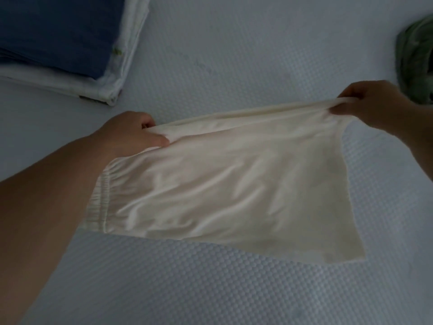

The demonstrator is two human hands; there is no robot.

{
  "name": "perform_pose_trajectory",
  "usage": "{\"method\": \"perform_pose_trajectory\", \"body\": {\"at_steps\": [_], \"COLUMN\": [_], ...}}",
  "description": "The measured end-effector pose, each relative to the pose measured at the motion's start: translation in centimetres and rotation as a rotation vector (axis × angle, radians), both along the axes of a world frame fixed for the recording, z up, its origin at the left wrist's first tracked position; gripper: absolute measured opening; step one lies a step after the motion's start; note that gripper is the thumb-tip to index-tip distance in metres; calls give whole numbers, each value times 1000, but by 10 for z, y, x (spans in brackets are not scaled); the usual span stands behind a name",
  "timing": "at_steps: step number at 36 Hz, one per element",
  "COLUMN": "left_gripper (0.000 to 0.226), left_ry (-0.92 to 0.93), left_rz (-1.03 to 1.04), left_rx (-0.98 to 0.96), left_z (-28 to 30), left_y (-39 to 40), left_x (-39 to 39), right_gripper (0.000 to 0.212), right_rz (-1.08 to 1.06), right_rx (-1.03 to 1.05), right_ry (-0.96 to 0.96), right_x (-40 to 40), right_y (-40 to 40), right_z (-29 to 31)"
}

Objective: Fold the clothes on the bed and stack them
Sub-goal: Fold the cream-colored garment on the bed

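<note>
A cream-white garment point(225, 184) with an elastic, gathered band on its left side hangs stretched above the bed point(234, 55). My left hand point(131, 132) pinches its upper left corner, and my right hand point(372, 106) pinches the upper right corner. The top edge runs taut between the two hands. Its lower part drapes down toward me, with the bottom right corner at the sheet. At the upper left lies a stack of folded clothes point(70, 43), dark blue fabric on top of white.
A crumpled green garment point(414, 64) lies at the right edge of the bed. The pale textured sheet spreads around the garment on all sides.
</note>
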State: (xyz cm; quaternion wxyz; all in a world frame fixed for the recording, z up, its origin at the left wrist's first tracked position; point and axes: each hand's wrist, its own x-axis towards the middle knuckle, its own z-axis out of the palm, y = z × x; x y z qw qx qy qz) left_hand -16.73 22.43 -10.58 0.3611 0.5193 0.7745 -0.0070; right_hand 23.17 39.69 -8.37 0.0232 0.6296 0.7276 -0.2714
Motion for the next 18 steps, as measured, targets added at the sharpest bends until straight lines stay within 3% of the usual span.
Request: {"method": "perform_pose_trajectory", "body": {"at_steps": [8,18], "left_gripper": [11,19], "left_ry": [-85,-72], "left_rz": [109,63], "left_rx": [124,206], "left_z": [52,135], "left_y": [-36,-97], "left_x": [5,25], "right_gripper": [19,22], "right_rz": [-135,-172], "right_rx": [-141,-299], "right_ry": [228,376], "right_x": [28,55], "right_y": [-30,-107], "right_z": [64,175]}}
